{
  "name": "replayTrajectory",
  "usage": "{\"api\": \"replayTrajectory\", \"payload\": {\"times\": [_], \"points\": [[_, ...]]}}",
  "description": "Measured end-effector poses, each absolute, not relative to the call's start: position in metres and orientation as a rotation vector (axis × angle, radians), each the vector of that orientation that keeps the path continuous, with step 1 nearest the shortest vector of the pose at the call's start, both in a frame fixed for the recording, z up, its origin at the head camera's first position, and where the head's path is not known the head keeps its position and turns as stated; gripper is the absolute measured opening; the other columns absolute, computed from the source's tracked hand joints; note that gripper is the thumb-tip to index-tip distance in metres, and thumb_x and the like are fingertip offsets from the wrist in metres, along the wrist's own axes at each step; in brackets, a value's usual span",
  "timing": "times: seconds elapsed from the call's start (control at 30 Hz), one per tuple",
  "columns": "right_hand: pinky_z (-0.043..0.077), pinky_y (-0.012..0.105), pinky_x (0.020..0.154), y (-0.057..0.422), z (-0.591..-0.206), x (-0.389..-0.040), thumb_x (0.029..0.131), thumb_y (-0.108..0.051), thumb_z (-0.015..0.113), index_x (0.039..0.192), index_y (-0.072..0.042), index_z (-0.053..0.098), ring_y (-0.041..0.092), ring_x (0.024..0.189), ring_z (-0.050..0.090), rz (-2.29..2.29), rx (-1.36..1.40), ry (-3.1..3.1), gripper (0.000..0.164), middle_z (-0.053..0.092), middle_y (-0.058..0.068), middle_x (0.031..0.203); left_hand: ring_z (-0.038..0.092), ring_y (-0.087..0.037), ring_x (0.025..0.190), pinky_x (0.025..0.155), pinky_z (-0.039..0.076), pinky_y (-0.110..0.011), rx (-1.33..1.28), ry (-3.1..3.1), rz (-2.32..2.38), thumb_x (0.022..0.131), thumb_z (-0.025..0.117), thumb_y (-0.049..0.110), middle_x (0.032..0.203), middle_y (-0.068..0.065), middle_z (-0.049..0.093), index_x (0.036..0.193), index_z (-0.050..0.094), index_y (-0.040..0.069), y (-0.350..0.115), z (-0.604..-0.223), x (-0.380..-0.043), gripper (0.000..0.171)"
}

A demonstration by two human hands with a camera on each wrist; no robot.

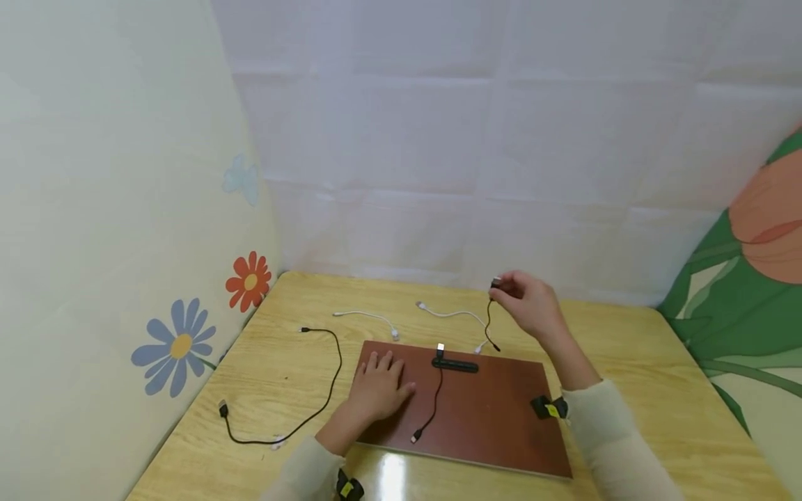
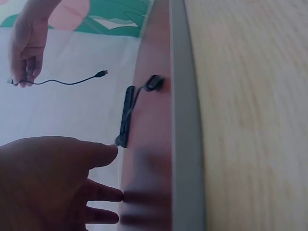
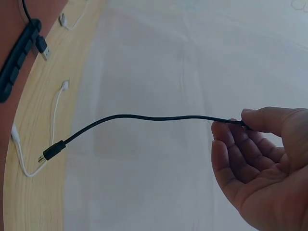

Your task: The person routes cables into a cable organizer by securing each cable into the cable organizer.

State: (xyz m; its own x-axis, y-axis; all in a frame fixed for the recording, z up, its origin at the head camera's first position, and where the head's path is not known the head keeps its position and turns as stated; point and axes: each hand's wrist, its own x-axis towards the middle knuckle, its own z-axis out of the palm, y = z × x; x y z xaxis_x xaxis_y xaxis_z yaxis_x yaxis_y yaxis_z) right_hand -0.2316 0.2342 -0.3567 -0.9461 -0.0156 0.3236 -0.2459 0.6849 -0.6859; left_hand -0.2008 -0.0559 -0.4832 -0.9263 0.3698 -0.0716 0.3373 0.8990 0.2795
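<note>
My right hand [image 1: 528,303] pinches a short black USB cable [image 3: 159,118] by one plug, high over the back of the table. Its other end, a small connector [image 3: 53,151], dangles free. Spread and straight, the fingers of my left hand [image 1: 379,390] rest on the left part of a reddish-brown board [image 1: 495,417]. Near the board's back edge sits a black cable holder [image 1: 460,366]. Another short black cable [image 1: 437,396] is set in its left end, with the USB plug at the back and the small connector toward the front.
A long black cable [image 1: 338,369] curves over the wooden table left of the board. Behind the board lie two white cables, one on the left [image 1: 370,315] and one nearer the middle [image 1: 447,314]. A white cloth [image 1: 401,236] hangs behind the table.
</note>
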Motion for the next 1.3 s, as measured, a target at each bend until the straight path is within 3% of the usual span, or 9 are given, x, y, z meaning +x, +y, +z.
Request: {"api": "replayTrajectory", "payload": {"times": [0.23, 0.43, 0.77, 0.87, 1.0, 1.13, 1.3], "points": [[0.054, 0.021, 0.07, 0.221, -0.36, -0.219, 0.096, -0.017, 0.072, 0.107, -0.004, 0.07, 0.018, 0.086, 0.07, 1.217, 0.261, -2.572, 0.018, 0.073, 0.009, 0.097, 0.05, -0.034, 0.135, 0.106, 0.046, -0.051, 0.702, 2.913, 0.738, 0.103, 0.058, 0.041, 0.145, -0.016, 0.054, 0.142, 0.055, 0.004, -0.046, -0.467, -0.204, 0.054], [0.054, 0.023, 0.069, 0.208, -0.362, -0.207, 0.096, -0.016, 0.072, 0.104, -0.005, 0.07, 0.015, 0.082, 0.07, 1.276, 0.313, -2.552, 0.014, 0.072, 0.006, 0.093, 0.054, -0.028, 0.131, 0.105, 0.047, -0.047, 0.799, 2.756, 1.089, 0.105, 0.056, 0.035, 0.14, -0.012, 0.058, 0.142, 0.055, 0.006, -0.029, -0.451, -0.2, 0.048], [0.056, 0.023, 0.069, 0.193, -0.371, -0.194, 0.094, -0.011, 0.073, 0.101, -0.002, 0.069, 0.01, 0.079, 0.071, 1.398, 0.397, -2.516, 0.012, 0.073, 0.008, 0.091, 0.058, -0.023, 0.126, 0.099, 0.052, -0.042, 0.838, 2.651, 1.27, 0.105, 0.055, 0.041, 0.14, -0.008, 0.058, 0.146, 0.051, 0.009, -0.011, -0.45, -0.195, 0.052], [0.056, 0.024, 0.069, 0.189, -0.374, -0.193, 0.094, -0.01, 0.074, 0.101, -0.001, 0.069, 0.011, 0.079, 0.071, 1.438, 0.392, -2.521, 0.012, 0.073, 0.008, 0.09, 0.065, -0.015, 0.101, 0.08, 0.055, -0.032, 0.863, 2.612, 1.322, 0.104, 0.059, 0.037, 0.123, -0.003, 0.066, 0.137, 0.057, 0.009, -0.008, -0.454, -0.196, 0.044], [0.057, 0.026, 0.07, 0.185, -0.377, -0.192, 0.094, -0.011, 0.073, 0.102, -0.002, 0.068, 0.014, 0.081, 0.072, 1.517, 0.353, -2.539, 0.013, 0.073, 0.008, 0.091, 0.052, -0.005, 0.07, 0.059, 0.045, -0.022, 0.904, 2.586, 1.373, 0.103, 0.062, 0.029, 0.095, 0.005, 0.064, 0.118, 0.064, 0.012, -0.005, -0.46, -0.196, 0.023], [0.058, 0.026, 0.073, 0.186, -0.381, -0.194, 0.095, -0.012, 0.072, 0.104, -0.001, 0.067, 0.016, 0.084, 0.072, 1.571, 0.325, -2.548, 0.014, 0.074, 0.01, 0.094, 0.048, -0.002, 0.068, 0.058, 0.043, -0.02, 0.917, 2.623, 1.357, 0.104, 0.061, 0.026, 0.088, 0.009, 0.061, 0.106, 0.064, 0.013, -0.003, -0.464, -0.195, 0.014], [0.057, 0.025, 0.074, 0.189, -0.388, -0.2, 0.096, -0.011, 0.071, 0.104, 0.001, 0.067, 0.015, 0.084, 0.072, 1.59, 0.294, -2.562, 0.016, 0.074, 0.012, 0.095, 0.045, -0.004, 0.056, 0.05, 0.039, -0.021, 0.853, 2.579, 1.37, 0.105, 0.057, 0.025, 0.073, 0.007, 0.055, 0.105, 0.063, 0.012, -0.003, -0.466, -0.192, 0.014]]}}
